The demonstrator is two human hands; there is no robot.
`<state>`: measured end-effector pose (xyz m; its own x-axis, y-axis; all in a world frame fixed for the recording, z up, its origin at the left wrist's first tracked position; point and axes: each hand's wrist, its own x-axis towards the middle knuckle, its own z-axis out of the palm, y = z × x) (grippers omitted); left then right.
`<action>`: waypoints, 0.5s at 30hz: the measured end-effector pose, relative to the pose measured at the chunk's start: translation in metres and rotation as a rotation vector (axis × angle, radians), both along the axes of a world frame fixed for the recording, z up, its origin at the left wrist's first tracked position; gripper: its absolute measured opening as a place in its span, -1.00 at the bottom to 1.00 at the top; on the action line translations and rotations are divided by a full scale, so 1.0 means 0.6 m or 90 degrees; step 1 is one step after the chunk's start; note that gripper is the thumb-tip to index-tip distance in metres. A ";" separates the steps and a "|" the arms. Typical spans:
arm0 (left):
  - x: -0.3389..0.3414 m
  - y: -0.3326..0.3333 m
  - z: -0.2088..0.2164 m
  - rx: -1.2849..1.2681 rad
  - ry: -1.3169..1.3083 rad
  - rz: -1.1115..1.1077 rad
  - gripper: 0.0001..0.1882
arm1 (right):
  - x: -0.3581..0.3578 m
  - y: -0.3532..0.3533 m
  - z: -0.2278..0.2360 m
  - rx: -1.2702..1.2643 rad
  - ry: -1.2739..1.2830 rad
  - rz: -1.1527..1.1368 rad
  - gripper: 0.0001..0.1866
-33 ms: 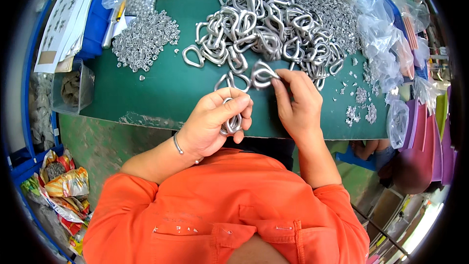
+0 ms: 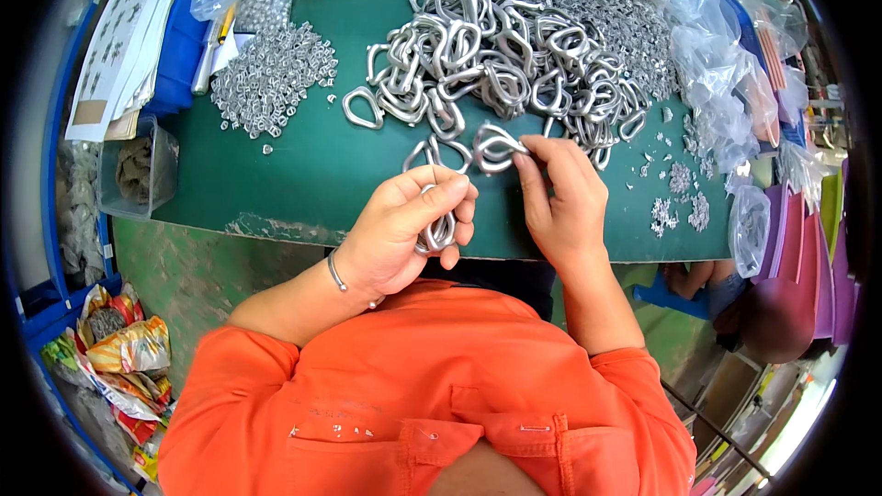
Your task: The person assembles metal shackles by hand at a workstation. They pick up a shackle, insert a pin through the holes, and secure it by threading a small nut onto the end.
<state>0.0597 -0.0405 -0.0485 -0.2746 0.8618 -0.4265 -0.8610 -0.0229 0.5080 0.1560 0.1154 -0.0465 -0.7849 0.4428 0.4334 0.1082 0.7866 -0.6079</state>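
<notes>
Here's the ring heap [image 2: 501, 50] on the table [image 2: 322, 161], small fittings [image 2: 276, 78] to its left, plastic bags [image 2: 718, 83] to its right!

Downward head-worn fisheye view

The tabletop [image 2: 303, 174] is deep green (whitish scuffs mottle its front edge); the looped metal rings [image 2: 505, 83] are shiny silver-grey; the small fittings [image 2: 276, 78] piled at the left are paler grey; the shirt [image 2: 404, 358] is bright orange-red, flecked white on the chest; the bracelet [image 2: 336, 271] is silver; the paper sheets [image 2: 110, 46] are white, patterned with dark figures and one tan rectangle; the floor [image 2: 184, 262] is patchy green; the crumpled sacks [image 2: 129, 349] mix orange, red, white, green and yellow; the stacked bins [image 2: 801, 262] run purple, pink and lime.
</notes>
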 end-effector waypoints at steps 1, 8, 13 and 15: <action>0.002 0.003 0.002 -0.011 0.013 0.007 -0.76 | 0.010 0.000 -0.002 0.005 -0.011 -0.006 -0.87; 0.005 0.010 0.001 -0.029 0.040 -0.032 -0.68 | 0.043 0.001 -0.008 0.011 0.029 -0.014 -0.85; 0.008 0.013 0.000 -0.014 0.040 -0.063 -0.64 | 0.049 0.012 -0.012 0.024 0.008 -0.031 -0.78; 0.007 0.015 0.002 -0.026 0.025 -0.065 -0.66 | 0.049 0.009 -0.005 0.020 0.072 0.013 -0.78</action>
